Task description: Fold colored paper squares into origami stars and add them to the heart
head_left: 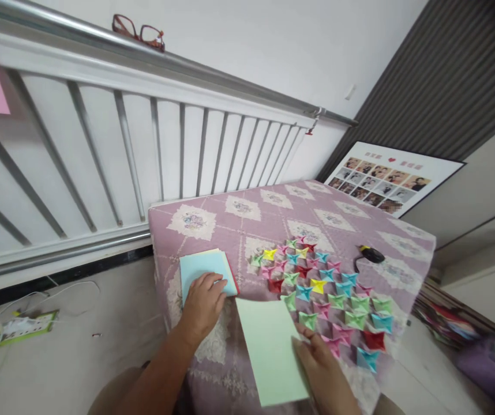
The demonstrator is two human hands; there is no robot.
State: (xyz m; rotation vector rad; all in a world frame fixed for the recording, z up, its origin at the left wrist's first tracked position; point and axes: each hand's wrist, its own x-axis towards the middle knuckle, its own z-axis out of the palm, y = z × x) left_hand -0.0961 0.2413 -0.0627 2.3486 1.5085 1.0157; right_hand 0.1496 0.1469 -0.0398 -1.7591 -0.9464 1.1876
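A pale green sheet of paper [269, 351] is pinched along its right edge by my right hand [323, 369], held above the cloth. To its left, my left hand [206, 297] rests with its fingers on a stack of coloured paper [198, 266]. The top sheet there is light blue, with cream and red edges showing beneath. Several small folded paper stars [303, 293] in pink, green, blue, yellow and red stand in rows beyond the green sheet. My right hand is close to the nearest of these rows.
A purple patterned cloth [247, 230] covers the table. A black object with a cord [372, 254] lies at its right. White railings [193, 150] with eyeglasses [138, 32] on top run behind. A framed photo board [386, 176] leans at the far end. A power strip [20, 329] lies on the floor.
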